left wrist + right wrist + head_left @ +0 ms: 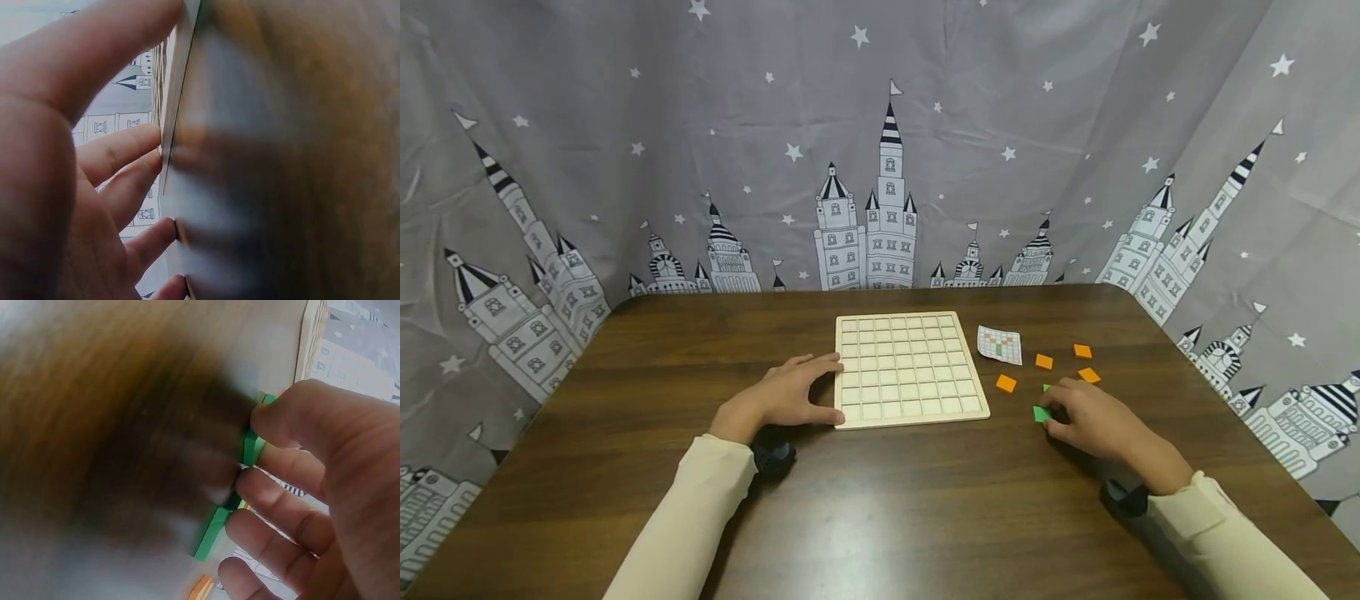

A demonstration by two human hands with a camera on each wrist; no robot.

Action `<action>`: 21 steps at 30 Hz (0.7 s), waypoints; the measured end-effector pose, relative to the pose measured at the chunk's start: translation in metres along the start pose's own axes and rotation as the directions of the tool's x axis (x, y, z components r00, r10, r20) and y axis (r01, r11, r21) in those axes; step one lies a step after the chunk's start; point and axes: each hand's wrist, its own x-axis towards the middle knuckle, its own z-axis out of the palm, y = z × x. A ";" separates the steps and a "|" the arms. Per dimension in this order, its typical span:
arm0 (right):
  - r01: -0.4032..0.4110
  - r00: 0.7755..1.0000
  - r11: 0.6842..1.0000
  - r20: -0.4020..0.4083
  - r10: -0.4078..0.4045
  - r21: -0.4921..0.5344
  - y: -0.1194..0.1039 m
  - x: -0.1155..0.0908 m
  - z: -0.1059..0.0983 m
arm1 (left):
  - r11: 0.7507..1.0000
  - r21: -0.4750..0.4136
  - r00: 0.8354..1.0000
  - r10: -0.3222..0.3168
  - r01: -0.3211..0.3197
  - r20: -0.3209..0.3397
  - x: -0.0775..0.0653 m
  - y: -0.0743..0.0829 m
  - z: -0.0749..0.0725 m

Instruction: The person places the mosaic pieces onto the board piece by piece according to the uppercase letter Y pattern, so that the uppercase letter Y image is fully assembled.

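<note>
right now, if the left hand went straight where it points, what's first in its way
The gridded board, whose left edge the left hand appears to touch, though exact contact is hard to judge.

A grey curtain (pixel 970 92) surrounds the back and sides, lightly creased and printed with white stars (pixel 793 152) and black-and-white castles (pixel 891 200) topped by flags. Before it stands a dark brown worktop (pixel 925 508), apparently wood, with rounded far corners. Pale light glares softly off its near middle.
</note>
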 end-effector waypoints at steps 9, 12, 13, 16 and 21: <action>0.027 1.000 1.000 0.013 -0.027 0.003 -0.003 0.003 -0.003 | 1.000 -0.006 1.000 -0.011 0.011 0.002 -0.001 -0.002 0.002; 0.044 0.999 0.999 0.013 -0.044 0.014 -0.003 0.006 -0.005 | 1.000 -0.009 1.000 -0.009 0.009 0.009 -0.001 -0.001 0.002; 0.051 0.999 0.999 0.010 -0.051 0.015 -0.004 0.008 -0.005 | 1.000 -0.010 1.000 -0.011 0.011 0.013 -0.001 -0.001 0.002; 0.068 0.998 0.997 -0.014 -0.067 0.031 -0.010 0.018 -0.007 | 1.000 -0.007 1.000 -0.010 0.010 0.019 0.000 0.001 0.000; 0.125 0.991 0.991 -0.056 -0.123 0.038 -0.030 0.051 -0.007 | 1.000 -0.012 1.000 -0.011 0.011 0.020 0.001 0.002 -0.001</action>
